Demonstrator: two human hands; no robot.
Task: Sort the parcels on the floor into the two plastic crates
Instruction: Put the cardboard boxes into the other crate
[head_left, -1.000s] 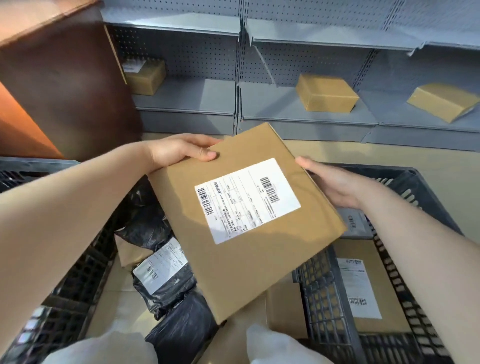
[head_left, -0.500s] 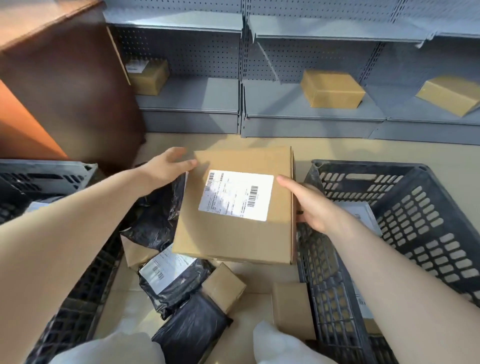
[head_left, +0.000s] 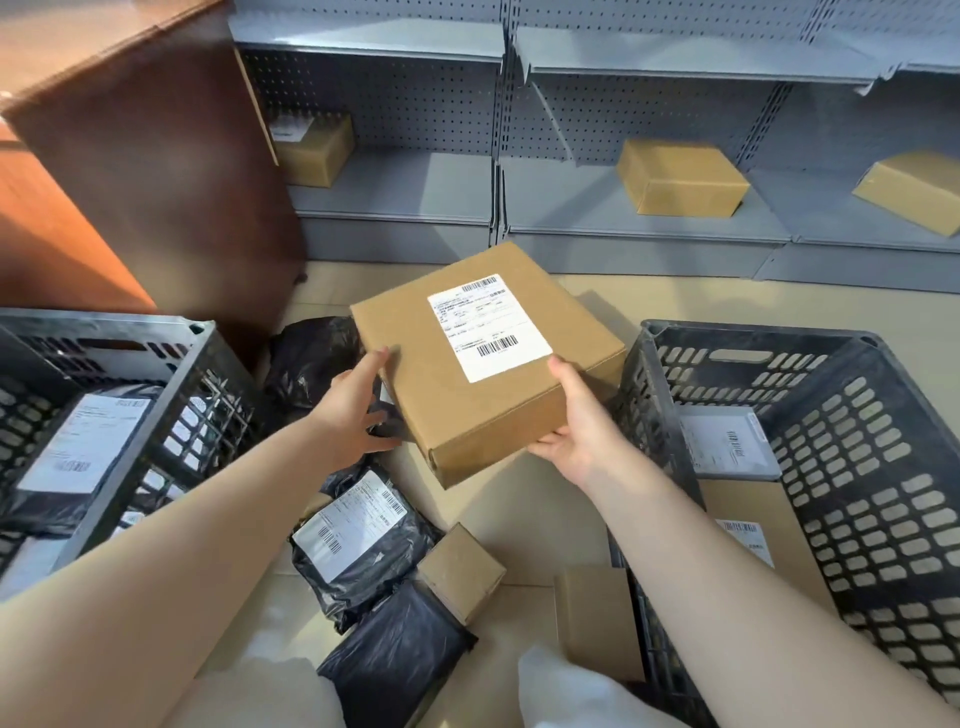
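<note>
I hold a flat brown cardboard box (head_left: 415, 384) with a white label above the floor, between the two crates. My right hand (head_left: 576, 431) grips its near right corner from below, thumb on top. My left hand (head_left: 353, 410) rests open against its left edge. The left black crate (head_left: 176, 415) holds black bag parcels with white labels. The right black crate (head_left: 841, 431) holds a grey envelope and a flat brown parcel. On the floor lie black bag parcels (head_left: 363, 545) and small brown boxes (head_left: 460, 571).
A dark wooden cabinet (head_left: 156, 182) stands at the back left. Grey metal shelves (head_left: 623, 208) along the back hold three brown boxes (head_left: 680, 176). My knees in white fabric (head_left: 571, 696) show at the bottom edge.
The box has been lowered away from my face and turned, its label now pointing away. The view has tilted down, showing both crates more fully.
</note>
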